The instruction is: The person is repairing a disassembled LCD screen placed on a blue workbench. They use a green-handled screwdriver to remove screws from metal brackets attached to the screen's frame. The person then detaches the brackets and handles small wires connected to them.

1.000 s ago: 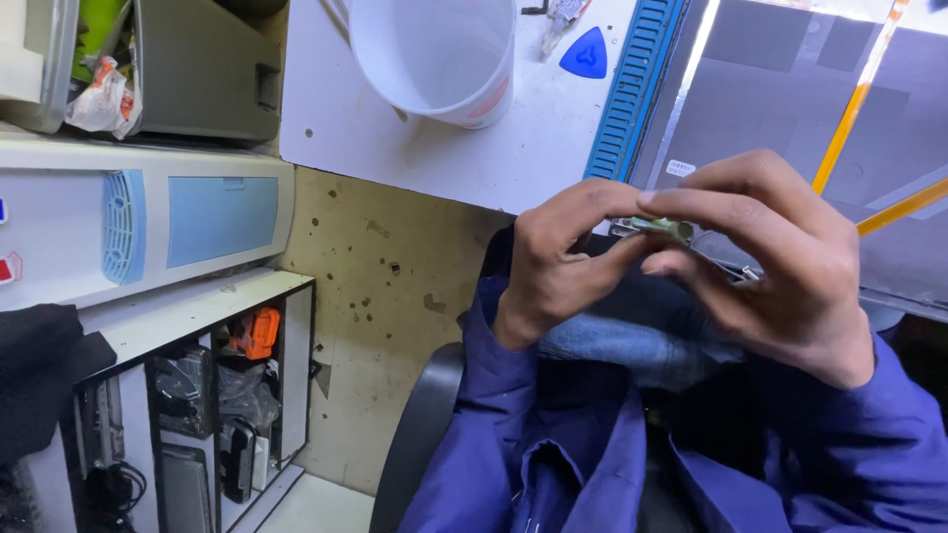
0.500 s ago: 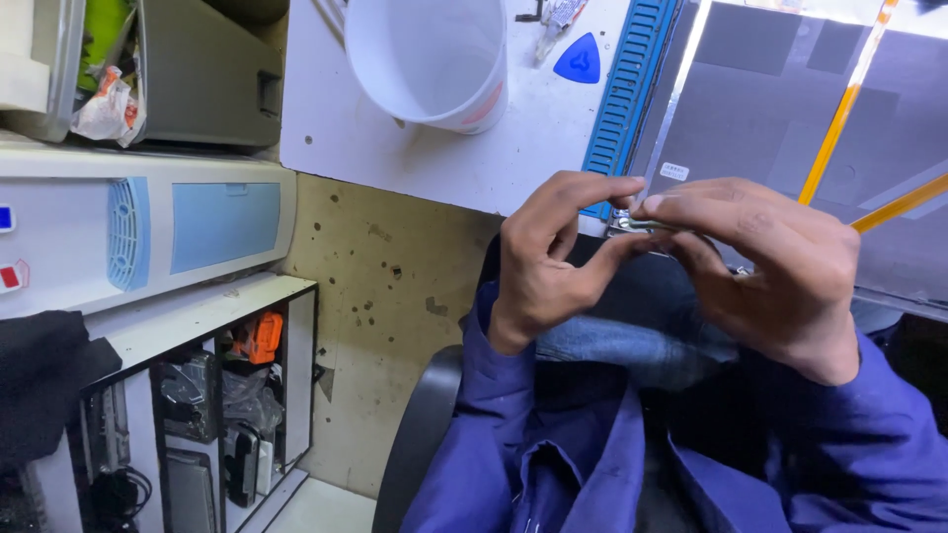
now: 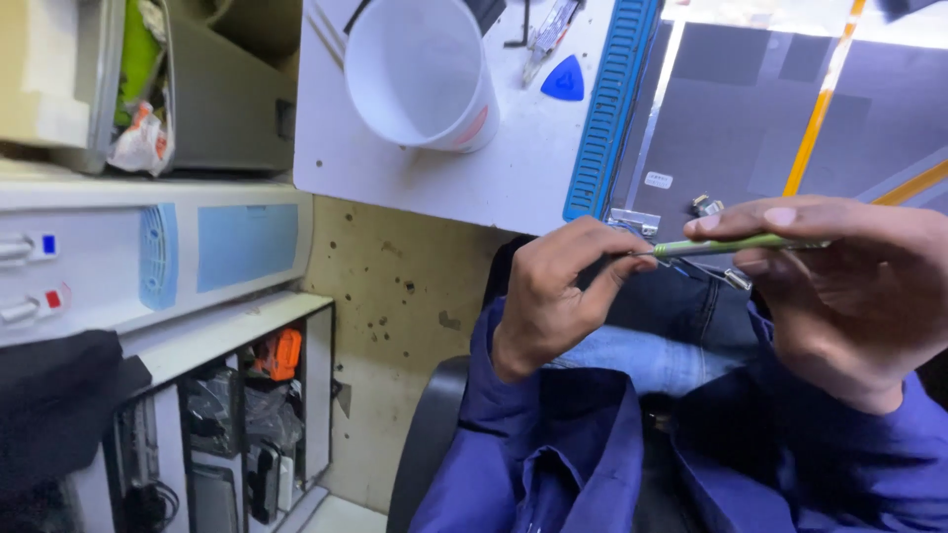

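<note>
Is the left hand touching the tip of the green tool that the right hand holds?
Touching. The head view shows the left hand pinching the metal tip of the green tool with its fingertips, no gap visible, while the right hand holds the shaft.

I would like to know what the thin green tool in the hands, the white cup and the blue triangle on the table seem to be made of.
Green tool: probably painted or anodised metal handle, smooth with a satin sheen; its bare silvery tip looks like metal.
White cup: likely plastic, thin-walled, slightly glossy.
Blue triangle: apparently flat, opaque plastic, uniform in colour.
The right hand holds the handle; the left hand pinches the tip.
</note>
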